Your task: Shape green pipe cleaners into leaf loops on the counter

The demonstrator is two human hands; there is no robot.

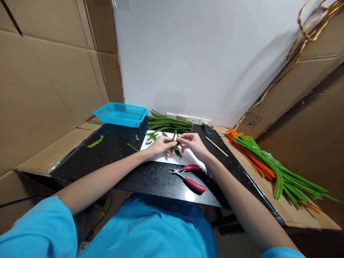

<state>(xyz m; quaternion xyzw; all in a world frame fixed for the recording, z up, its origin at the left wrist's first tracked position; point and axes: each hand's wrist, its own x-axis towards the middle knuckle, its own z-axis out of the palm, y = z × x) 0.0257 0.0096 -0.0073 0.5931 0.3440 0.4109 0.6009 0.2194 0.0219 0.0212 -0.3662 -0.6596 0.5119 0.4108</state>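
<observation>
Over a white sheet (185, 157) on the dark speckled table, my left hand (161, 146) pinches a fuzzy dark green pipe cleaner (174, 136) between thumb and fingers. My right hand (194, 144) closes on the same bent piece from the other side, its fingertips touching it. Part of the piece is hidden behind my fingers. Several short curled green pieces (153, 136) lie on the sheet left of my hands, and another dark green piece (178, 153) shows just below them. Closer to me rest pliers with red handles (195, 185), their jaws apart.
A bundle of dark green pipe cleaners (169, 122) lies behind the sheet. A blue basket (118, 123) stands back left. To the right are a wooden stick (216, 146) and bright green (279, 179) and orange pipe cleaners (264, 170) on cardboard. Loose green strips (95, 142) lie left.
</observation>
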